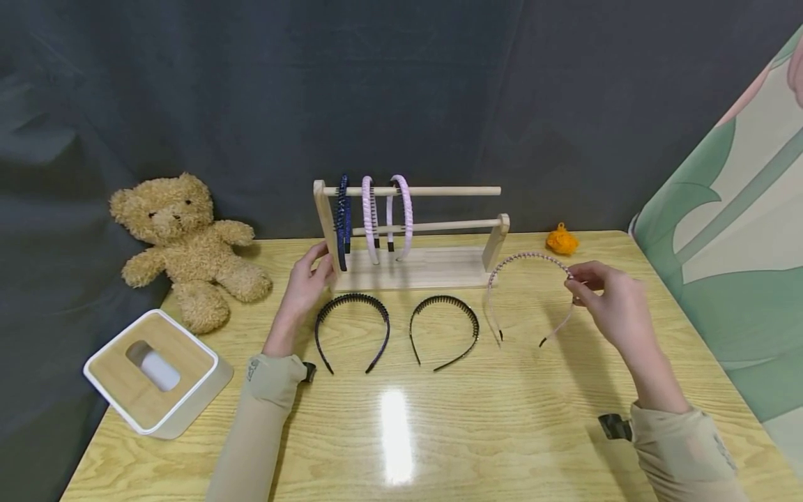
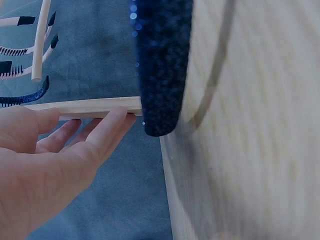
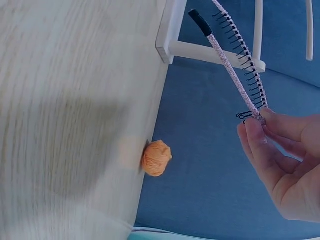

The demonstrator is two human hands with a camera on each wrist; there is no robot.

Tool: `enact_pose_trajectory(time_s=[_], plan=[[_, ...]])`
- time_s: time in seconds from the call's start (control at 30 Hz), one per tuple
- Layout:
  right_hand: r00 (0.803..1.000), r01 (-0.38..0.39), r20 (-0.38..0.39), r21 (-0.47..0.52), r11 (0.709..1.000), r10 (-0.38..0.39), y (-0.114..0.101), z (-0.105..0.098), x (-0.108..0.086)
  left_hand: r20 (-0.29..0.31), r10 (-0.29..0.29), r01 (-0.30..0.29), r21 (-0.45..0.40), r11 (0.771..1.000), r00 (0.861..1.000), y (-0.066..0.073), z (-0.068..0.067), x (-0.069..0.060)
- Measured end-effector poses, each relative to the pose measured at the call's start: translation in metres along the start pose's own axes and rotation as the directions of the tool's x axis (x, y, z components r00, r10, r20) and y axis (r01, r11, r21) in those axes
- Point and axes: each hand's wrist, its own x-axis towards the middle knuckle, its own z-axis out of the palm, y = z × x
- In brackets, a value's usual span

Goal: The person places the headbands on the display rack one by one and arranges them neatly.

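A wooden headband rack [image 1: 433,270] stands at the table's back. My left hand [image 1: 305,284] holds its left upright [image 2: 95,106], thumb at the front edge and some fingertips hidden behind. On the rack's bars hang a dark blue glittery headband [image 1: 341,223] and two pink ones, a left [image 1: 369,219] and a right [image 1: 406,216]. My right hand [image 1: 613,301] pinches a thin pink headband [image 1: 527,255] with comb teeth by its side, raised right of the rack. Before the rack lie a navy toothed headband [image 1: 352,298] and a black toothed one [image 1: 472,317].
A teddy bear [image 1: 201,244] sits at the back left. In front of it is a white box with a wooden lid [image 1: 119,362]. An orange yarn ball [image 1: 561,240] lies near the back right edge, with a dark curtain [image 1: 426,90] behind.
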Motion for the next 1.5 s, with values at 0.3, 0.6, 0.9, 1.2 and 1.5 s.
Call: enact_pose_trajectory(time_s=[0.3,0.6,0.9,1.2,1.5], plan=[[0.998,0.004,-0.065,-0.022,1.0,-0.006,-0.002,-0.005,0.0,-0.001,0.002,-0.002,-0.009,1.0,1.0,-0.001,0.0,0.0],[0.991,0.019,-0.13,0.008,1.0,-0.018,-0.017,-0.013,0.002,0.001,0.008,-0.008,-0.014,1.0,1.0,-0.001,0.001,0.001],[0.982,0.045,-0.187,0.034,0.998,-0.038,-0.027,-0.019,0.002,0.003,0.006,-0.006,-0.009,1.0,1.0,-0.001,0.0,0.001],[0.965,0.052,-0.257,0.015,0.999,-0.046,-0.039,-0.023,0.006,0.003,0.019,-0.019,0.006,1.0,1.0,-0.001,-0.001,0.001],[0.962,0.017,-0.273,0.002,1.0,-0.015,-0.052,-0.026,0.01,0.002,0.021,-0.021,0.002,1.0,1.0,-0.001,0.0,0.001]])
